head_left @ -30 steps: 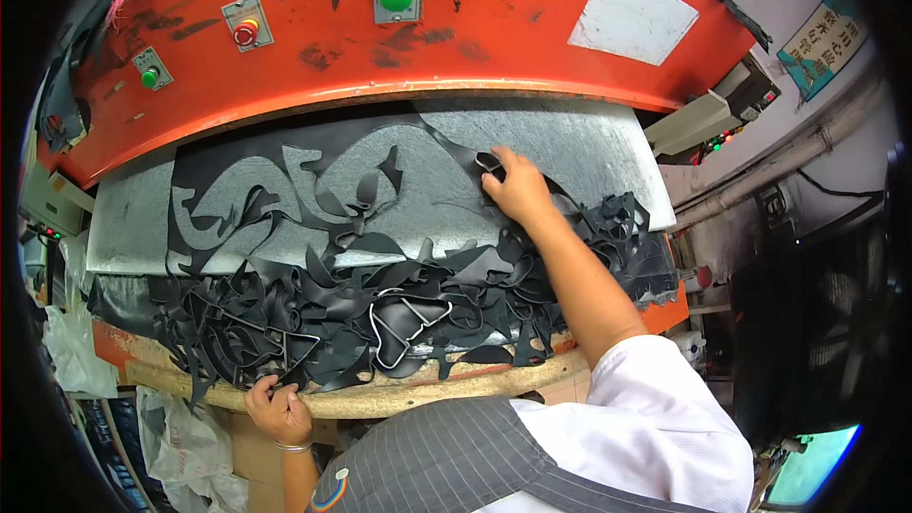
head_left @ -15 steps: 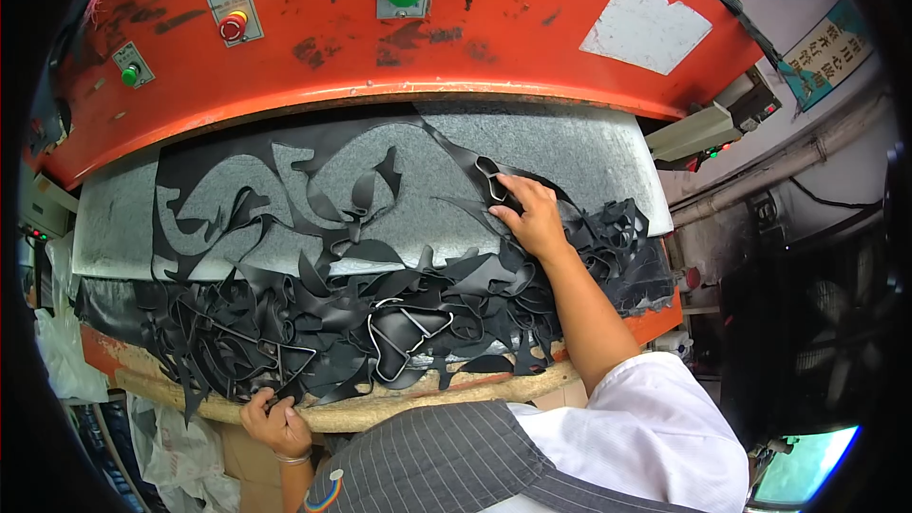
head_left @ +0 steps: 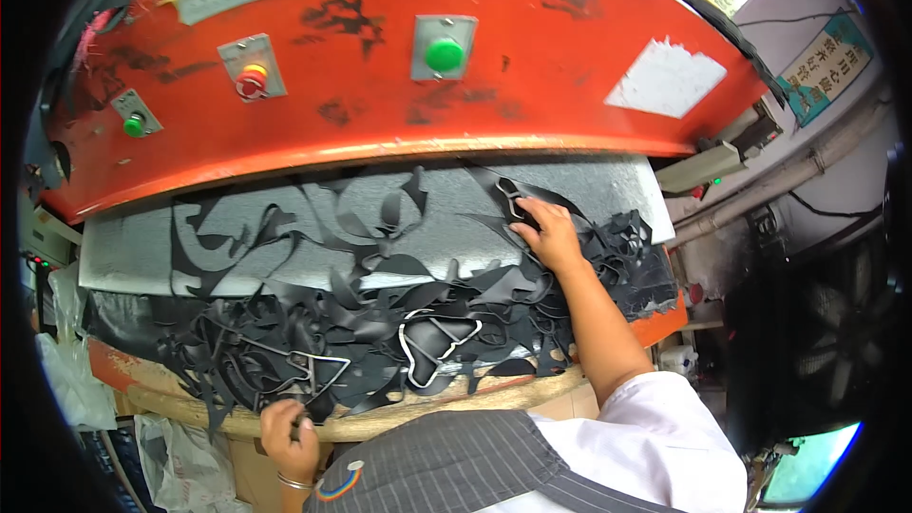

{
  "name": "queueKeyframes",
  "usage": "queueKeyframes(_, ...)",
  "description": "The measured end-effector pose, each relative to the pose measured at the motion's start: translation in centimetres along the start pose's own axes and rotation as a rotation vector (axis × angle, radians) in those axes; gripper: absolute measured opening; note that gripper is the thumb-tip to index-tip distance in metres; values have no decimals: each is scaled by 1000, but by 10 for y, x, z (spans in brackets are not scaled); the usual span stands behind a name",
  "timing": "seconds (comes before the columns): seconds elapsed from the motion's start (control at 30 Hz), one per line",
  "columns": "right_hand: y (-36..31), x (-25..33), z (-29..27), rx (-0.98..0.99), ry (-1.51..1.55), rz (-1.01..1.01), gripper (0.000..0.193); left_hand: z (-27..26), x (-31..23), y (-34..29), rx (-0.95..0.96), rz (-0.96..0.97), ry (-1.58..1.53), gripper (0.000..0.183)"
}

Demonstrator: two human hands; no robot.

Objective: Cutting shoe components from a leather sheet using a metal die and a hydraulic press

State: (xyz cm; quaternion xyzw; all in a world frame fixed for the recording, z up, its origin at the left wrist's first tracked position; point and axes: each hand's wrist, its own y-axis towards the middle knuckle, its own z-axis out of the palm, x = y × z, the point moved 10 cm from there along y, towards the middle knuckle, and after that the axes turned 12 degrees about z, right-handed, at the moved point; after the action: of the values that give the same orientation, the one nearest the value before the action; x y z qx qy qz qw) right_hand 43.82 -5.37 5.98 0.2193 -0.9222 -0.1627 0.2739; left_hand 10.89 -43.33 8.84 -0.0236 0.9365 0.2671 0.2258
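My right hand (head_left: pixel 549 236) has its fingers curled round the near end of a small metal cutting die (head_left: pixel 510 198), a thin dark frame standing on the grey board (head_left: pixel 456 218). Cut-out black leather sheeting (head_left: pixel 285 242), full of curved holes, lies to its left. Down at the front edge, my left hand (head_left: pixel 290 439) is closed around something dark, mostly hidden by the fingers. Just beyond it, a triangular metal die (head_left: pixel 328 375) rests on the heap of black leather scraps (head_left: pixel 370 309). A larger curved die (head_left: pixel 410 358) sits on the same heap, right of the triangular one.
Above the board's far side hangs a red machine beam (head_left: pixel 332 114) with a red button (head_left: pixel 252 83) and green buttons (head_left: pixel 444 55). A worn padded edge (head_left: pixel 541 394) runs along the front. Plastic bags (head_left: pixel 185 461) hang lower left; a black fan (head_left: pixel 845 323) stands right.
The view has tilted, so the red beam appears lower and hides more of the leather's far edge. Both hands stay close to where they were; my right hand remains at the small die.
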Motion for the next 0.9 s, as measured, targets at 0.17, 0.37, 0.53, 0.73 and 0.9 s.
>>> queueKeyframes(0.17, -7, 26, -52, -193, 87, 125, 58, -54, 96, 52, -299, -153, -109, 11)
queueKeyframes(0.37, 72, 190, -78, -169, 421, 16, 41, -148, 171, 194, -697, 77, 140, 37)
queueKeyframes(0.53, 80, 209, -99, -233, 343, -13, 35, -154, 180, 241, -361, 35, 128, 41)
queueKeyframes(0.73, -87, 172, -58, 544, 63, 87, 37, -30, 18, 104, 153, 67, -178, 29)
queueKeyframes(0.9, -197, 187, -34, 726, 1, -59, 60, 36, -99, 26, 324, 314, -525, 21)
